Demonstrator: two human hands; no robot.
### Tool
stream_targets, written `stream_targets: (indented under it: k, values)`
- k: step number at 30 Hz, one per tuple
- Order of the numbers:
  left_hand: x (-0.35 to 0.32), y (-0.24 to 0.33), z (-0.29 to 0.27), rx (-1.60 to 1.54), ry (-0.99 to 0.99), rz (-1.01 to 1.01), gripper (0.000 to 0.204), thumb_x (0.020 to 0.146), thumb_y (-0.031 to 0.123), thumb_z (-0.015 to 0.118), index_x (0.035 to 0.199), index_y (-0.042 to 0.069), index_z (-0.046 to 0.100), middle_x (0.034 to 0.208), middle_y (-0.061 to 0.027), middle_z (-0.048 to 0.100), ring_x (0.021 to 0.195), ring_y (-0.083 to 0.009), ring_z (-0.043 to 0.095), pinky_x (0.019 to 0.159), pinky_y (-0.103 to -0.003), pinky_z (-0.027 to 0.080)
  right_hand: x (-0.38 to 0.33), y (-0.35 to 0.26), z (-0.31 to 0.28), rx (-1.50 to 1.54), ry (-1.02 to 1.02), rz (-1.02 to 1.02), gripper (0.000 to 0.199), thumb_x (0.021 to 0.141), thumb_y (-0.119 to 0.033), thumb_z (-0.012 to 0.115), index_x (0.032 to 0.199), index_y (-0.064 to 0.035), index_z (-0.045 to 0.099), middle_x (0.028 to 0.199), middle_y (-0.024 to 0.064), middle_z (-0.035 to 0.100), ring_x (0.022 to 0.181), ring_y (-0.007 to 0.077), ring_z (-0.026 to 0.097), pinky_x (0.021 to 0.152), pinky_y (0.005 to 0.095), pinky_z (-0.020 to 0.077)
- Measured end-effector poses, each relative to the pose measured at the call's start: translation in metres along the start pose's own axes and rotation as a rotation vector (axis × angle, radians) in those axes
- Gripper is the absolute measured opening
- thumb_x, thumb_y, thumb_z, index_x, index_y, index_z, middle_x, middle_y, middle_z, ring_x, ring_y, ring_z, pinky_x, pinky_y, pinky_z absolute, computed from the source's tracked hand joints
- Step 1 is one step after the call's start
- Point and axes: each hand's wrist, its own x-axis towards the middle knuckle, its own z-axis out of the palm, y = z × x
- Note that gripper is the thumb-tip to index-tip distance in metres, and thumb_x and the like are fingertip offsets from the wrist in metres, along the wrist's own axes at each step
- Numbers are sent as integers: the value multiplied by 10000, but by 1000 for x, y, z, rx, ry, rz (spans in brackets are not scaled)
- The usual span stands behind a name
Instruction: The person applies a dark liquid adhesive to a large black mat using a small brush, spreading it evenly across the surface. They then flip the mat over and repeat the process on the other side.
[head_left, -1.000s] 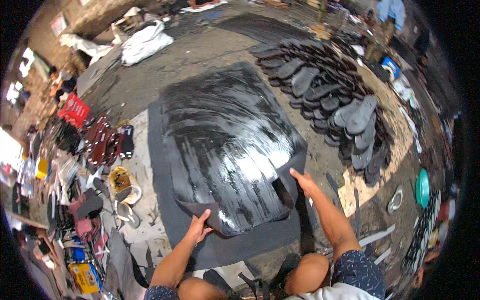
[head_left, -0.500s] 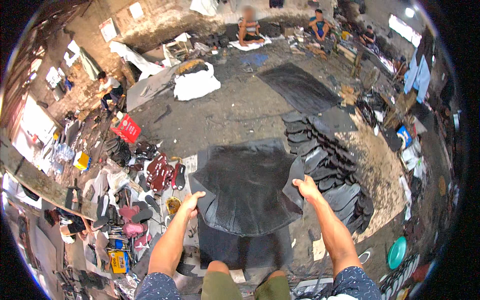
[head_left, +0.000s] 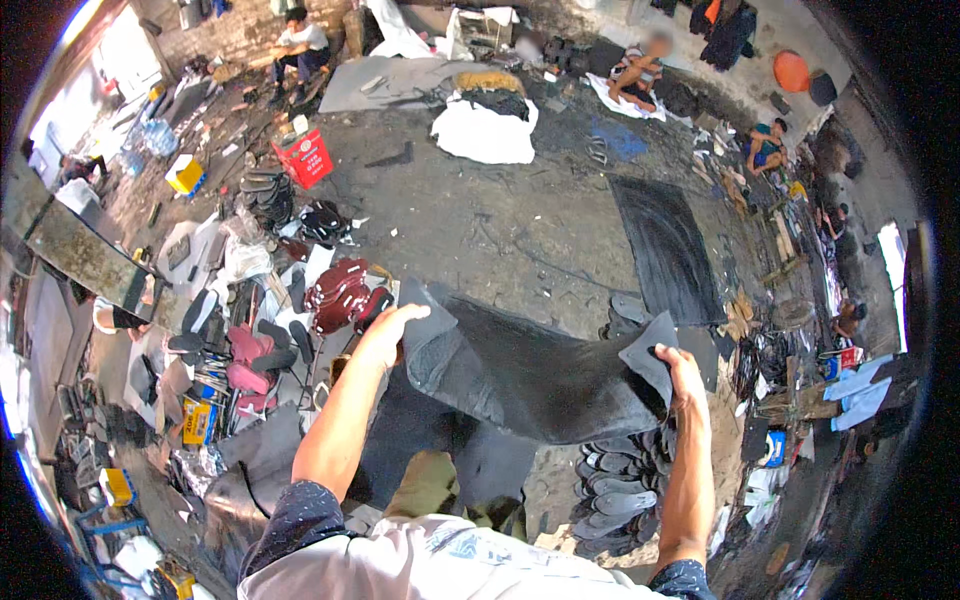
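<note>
A large, flexible black sheet (head_left: 530, 365), probably rubber, hangs between my hands and sags in the middle. My left hand (head_left: 385, 338) is closed on its left corner, thumb on top. At the right edge, my right hand (head_left: 684, 374) grips the other corner, which is folded up. Beneath it, another dark sheet (head_left: 410, 440) lies flat on the floor by my legs. A pile of black shoe soles (head_left: 615, 495) is partly hidden under the right side of the held sheet.
To the left lie maroon footwear pieces (head_left: 343, 295), pink ones (head_left: 250, 360) and a red box (head_left: 303, 157). A white sack (head_left: 484, 130) and a long black sheet (head_left: 662, 250) are farther off. Several people sit around, one on a white cloth (head_left: 625, 100) at the back.
Both hands have carried the black sheet to the right, off the sheet on the floor and partly over the sole pile. It sags more now. The whole view has turned.
</note>
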Motion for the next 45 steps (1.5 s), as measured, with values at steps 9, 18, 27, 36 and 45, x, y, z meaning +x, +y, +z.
stream_targets:
  k: [9,18,27,36,45]
  values:
    - [60,132,74,2,52,97,299,832,243,809,1041,53,713,1032,-85,729,946,-219,690,812,-377,554,133,-204,25,-329,-242,-128,556,855,-371,754,1183,74,690,1123,159,722,1032,239,661,956,366,488]
    - [92,242,149,-71,305,436,340,897,258,727,1079,-29,716,996,-128,748,890,-238,717,835,-354,561,320,-410,110,-463,-612,-538,456,867,-379,744,1034,45,734,936,75,734,825,165,659,741,325,527]
    - [205,336,188,-452,491,727,363,936,247,656,1212,14,680,1106,-152,756,957,-296,745,891,-429,602,480,-639,263,-421,-795,-926,338,872,-339,737,965,-15,765,910,72,746,805,169,670,744,338,530]
    - [536,463,144,-483,321,986,261,989,150,628,1179,-19,685,1134,-118,740,1030,-238,720,951,-365,564,715,-807,441,-548,-747,-1200,485,907,-355,731,1184,43,705,1153,136,726,1102,232,650,1029,357,462]
    - [888,529,223,-75,857,908,388,918,351,762,1091,14,682,1039,-18,665,981,-152,590,900,-346,469,1073,-844,575,-496,-564,-1353,494,895,-400,688,1097,51,676,1003,301,716,980,471,693,863,523,530]
